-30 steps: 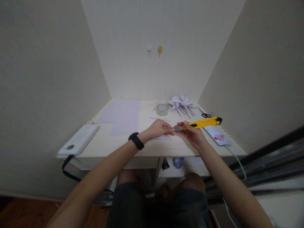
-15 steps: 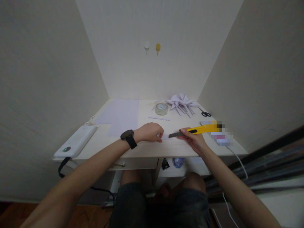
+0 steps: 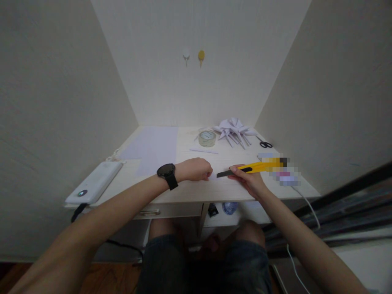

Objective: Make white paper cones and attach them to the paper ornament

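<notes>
My right hand [image 3: 248,181] grips a yellow utility knife [image 3: 255,167] with its blade extended, the tip pointing left just above the desk [image 3: 190,192]. My left hand [image 3: 196,169], with a black watch on the wrist, rests with curled fingers on a small white piece of paper [image 3: 213,177] near the desk's front edge. The blade tip sits just right of that paper, close to my left fingers.
A large pale sheet of paper [image 3: 154,147] lies at the left back. A tape roll [image 3: 207,138], folded paper shapes [image 3: 234,130], scissors [image 3: 264,143] and a paper strip [image 3: 203,151] lie behind. A white power bank [image 3: 94,181] sits left; a phone with cable [image 3: 284,176] right.
My hands separated and came down to the desk. The left hand let go of the blade and settled on the small paper; the knife lowered toward the surface with its blade out.
</notes>
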### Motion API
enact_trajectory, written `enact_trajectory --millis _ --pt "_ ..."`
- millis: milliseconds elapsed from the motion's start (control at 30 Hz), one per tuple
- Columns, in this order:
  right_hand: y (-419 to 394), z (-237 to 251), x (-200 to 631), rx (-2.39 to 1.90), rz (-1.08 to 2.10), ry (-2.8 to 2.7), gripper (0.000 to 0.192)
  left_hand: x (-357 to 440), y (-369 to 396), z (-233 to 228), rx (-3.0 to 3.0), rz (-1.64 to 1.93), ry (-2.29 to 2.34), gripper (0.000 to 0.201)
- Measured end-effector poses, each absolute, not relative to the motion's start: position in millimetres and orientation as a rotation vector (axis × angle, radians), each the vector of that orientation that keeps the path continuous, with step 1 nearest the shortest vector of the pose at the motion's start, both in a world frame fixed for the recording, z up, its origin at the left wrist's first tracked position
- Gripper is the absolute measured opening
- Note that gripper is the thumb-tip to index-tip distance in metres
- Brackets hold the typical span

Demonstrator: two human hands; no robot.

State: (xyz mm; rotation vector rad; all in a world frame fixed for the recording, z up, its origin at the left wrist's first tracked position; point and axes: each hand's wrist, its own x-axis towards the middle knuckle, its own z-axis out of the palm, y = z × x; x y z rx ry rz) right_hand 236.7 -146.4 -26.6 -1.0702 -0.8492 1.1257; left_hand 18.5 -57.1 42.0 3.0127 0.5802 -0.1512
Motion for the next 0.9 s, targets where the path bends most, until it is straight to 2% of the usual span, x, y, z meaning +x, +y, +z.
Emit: enact_trajectory --millis 167,500,667,900 --pt "-144 -28 235 -1.088 1.106 -0.847 0.033 21 -58 44 3.038 -0.179 0.569 0.011" --pt "-143 -30 235 -1.118 1.08 -0.838 0.03 31 -56 58 3.046 -0.428 0.512 0.036" --pt "-142 -28 234 -1.12 1.095 -0.834 0.033 30 -55 54 3.071 -0.407 0.509 0.035" --pt "-142 -26 233 -1.125 1.104 -0.834 0.032 29 -64 42 3.257 -0.244 0.48 0.023"
